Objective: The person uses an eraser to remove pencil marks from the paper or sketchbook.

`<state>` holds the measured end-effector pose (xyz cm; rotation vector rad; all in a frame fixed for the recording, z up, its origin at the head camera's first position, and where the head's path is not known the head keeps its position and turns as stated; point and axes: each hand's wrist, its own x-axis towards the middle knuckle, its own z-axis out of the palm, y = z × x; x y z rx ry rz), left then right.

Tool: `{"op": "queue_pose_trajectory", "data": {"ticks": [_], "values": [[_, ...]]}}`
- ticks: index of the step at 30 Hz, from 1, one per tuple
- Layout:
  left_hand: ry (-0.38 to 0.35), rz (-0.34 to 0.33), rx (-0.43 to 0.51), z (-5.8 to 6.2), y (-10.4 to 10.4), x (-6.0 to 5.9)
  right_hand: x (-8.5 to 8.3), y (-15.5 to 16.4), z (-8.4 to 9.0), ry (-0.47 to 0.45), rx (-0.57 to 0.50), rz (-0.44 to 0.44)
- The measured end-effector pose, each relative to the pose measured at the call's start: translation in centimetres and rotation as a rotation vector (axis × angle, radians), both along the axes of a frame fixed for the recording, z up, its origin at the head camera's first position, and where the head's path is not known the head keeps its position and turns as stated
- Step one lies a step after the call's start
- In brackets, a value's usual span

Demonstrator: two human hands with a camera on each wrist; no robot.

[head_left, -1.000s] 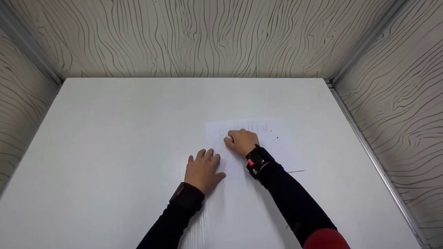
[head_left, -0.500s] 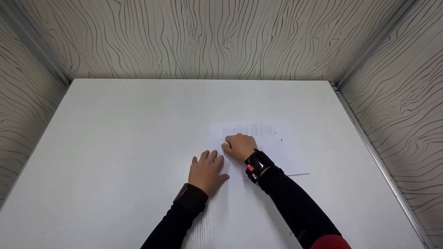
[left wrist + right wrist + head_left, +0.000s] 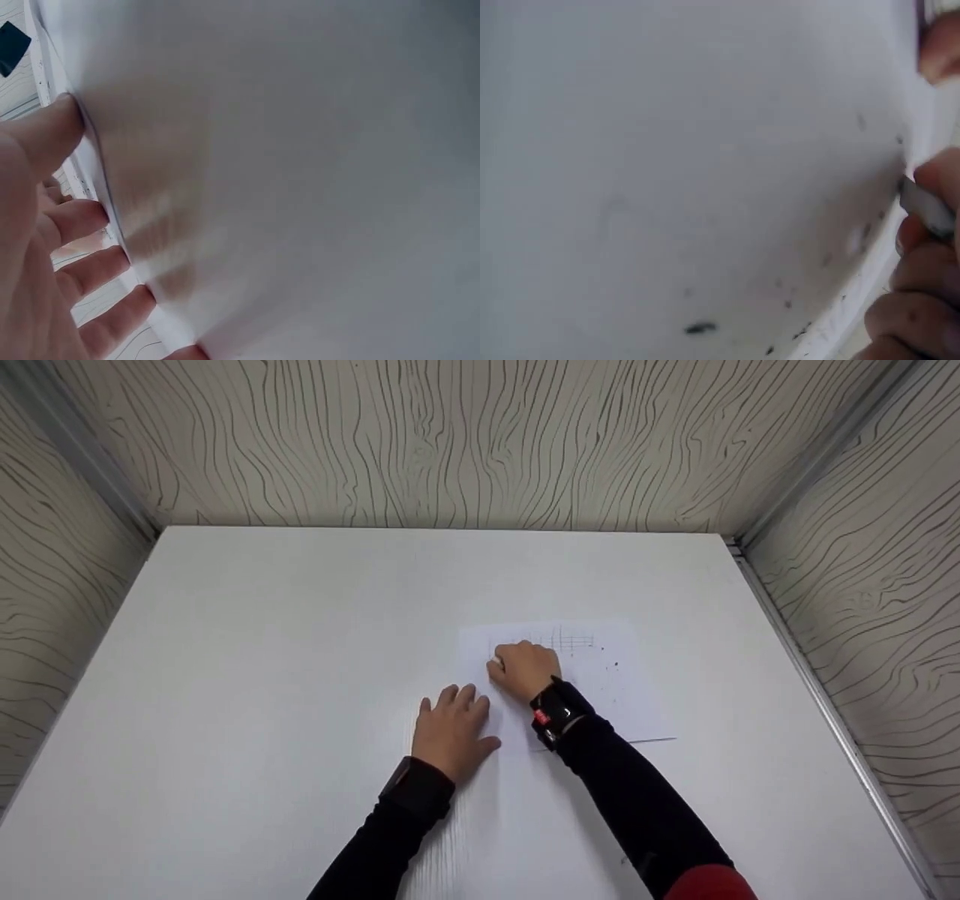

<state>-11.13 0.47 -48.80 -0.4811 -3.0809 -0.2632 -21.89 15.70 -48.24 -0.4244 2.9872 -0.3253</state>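
Observation:
A white sheet of paper (image 3: pixel 600 690) lies on the white table (image 3: pixel 262 660), with a faint pencil grid (image 3: pixel 574 642) near its far edge. My right hand (image 3: pixel 523 666) rests on the sheet just left of the grid, its fingers (image 3: pixel 922 300) curled round a small white eraser (image 3: pixel 495 662). In the right wrist view the eraser (image 3: pixel 924 206) touches the paper. My left hand (image 3: pixel 450 724) lies flat and open at the sheet's left edge, its fingers (image 3: pixel 82 217) pressing down.
Dark crumbs (image 3: pixel 701 328) and specks (image 3: pixel 616 664) are scattered on the sheet. A thin dark line (image 3: pixel 652 741), perhaps a pencil, lies at the paper's near edge. Wood-grain walls (image 3: pixel 450 435) close in the table at the back and on both sides.
My right hand slid a little toward me and back away over the paper with the eraser. The left hand stayed pressed in place.

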Motion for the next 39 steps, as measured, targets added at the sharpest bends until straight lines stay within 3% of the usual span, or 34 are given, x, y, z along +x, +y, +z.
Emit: {"op": "queue_pose_trajectory", "data": {"ticks": [11,17,20,28,32,39], "values": [[-0.014,0.017,-0.021,-0.1,0.1,0.0,-1.4,3.3,0.0,0.047,0.053,-0.137],[-0.007,0.024,-0.011,-0.4,0.0,0.0,-0.2,1.4,-0.3,-0.037,-0.028,0.011],[0.002,0.021,-0.003,-0.5,0.0,0.0,0.4,0.9,-0.4,-0.045,-0.026,0.045],[-0.002,0.039,0.001,-0.3,0.4,0.1,-0.4,5.8,-0.1,-0.058,0.006,-0.172],[-0.015,0.057,0.011,-0.3,0.4,0.1,-0.6,7.5,0.1,-0.064,0.005,-0.209],[0.023,0.026,0.046,-0.5,0.3,0.0,0.4,3.4,0.3,-0.063,-0.006,-0.108]]}}
